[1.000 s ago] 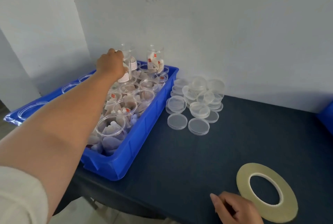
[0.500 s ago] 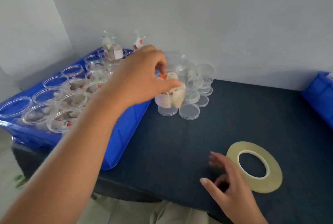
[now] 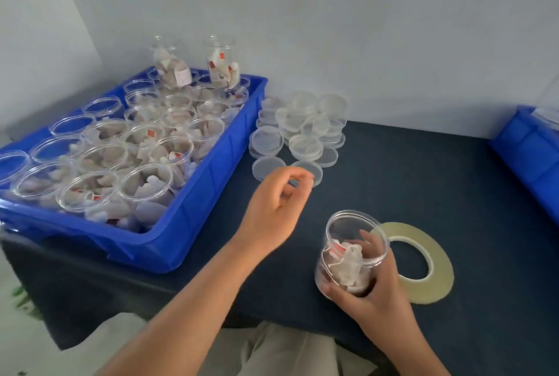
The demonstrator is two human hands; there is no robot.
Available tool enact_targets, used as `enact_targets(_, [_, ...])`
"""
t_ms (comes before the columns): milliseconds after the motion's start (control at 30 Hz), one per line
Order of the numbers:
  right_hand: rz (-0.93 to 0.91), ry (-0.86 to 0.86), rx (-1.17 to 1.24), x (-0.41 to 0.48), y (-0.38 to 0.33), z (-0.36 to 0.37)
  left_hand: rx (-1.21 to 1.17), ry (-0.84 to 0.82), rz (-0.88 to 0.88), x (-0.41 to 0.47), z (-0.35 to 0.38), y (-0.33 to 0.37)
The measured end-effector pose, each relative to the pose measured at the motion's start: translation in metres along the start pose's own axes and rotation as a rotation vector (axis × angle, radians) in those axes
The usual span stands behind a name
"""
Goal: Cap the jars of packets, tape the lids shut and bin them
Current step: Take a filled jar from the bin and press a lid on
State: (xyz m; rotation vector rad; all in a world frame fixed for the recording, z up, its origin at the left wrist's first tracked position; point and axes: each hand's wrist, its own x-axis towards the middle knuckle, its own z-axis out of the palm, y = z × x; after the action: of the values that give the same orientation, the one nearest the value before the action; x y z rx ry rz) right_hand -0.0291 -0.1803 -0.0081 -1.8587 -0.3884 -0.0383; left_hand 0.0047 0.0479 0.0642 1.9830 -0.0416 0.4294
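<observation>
Clear jar [image 3: 354, 230] of packets, uncapped, tilted, gripped by right hand [image 3: 372, 294] just beside tape roll [image 3: 443, 269]. Left hand [image 3: 275, 206] loosely curled, empty, near loose lids [image 3: 305, 145].

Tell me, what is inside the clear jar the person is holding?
White packets, one with a red mark, lie in the lower part of the open jar. The right hand grips it and covers what lies near the bottom.

2 blue bins: left bin [image 3: 193, 218], right bin [image 3: 526, 145]. 1 tape roll [image 3: 441, 279]. 1 lone jar [image 3: 344, 233] outside; well over 15 binned jars [image 3: 145, 182], 2 standing atop the others. Over 10 lids [image 3: 299, 130]. 2 hands: left hand [image 3: 272, 209], right hand [image 3: 378, 300].
</observation>
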Motion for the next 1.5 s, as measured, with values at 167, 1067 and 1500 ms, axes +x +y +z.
enact_targets(167, [-0.021,-0.072,-0.063,-0.001,-0.001,0.004,0.787,-0.116,-0.312,0.091,-0.020,-0.080])
enact_targets(1067, [-0.057,-0.055,-0.113,0.002,-0.004,0.006,0.650,-0.440,0.139,-0.034,0.007,0.069])
enact_targets(1500, [-0.246,-0.029,-0.388,0.003,-0.006,0.011,1.053,-0.310,0.191,-0.058,0.065,0.080])
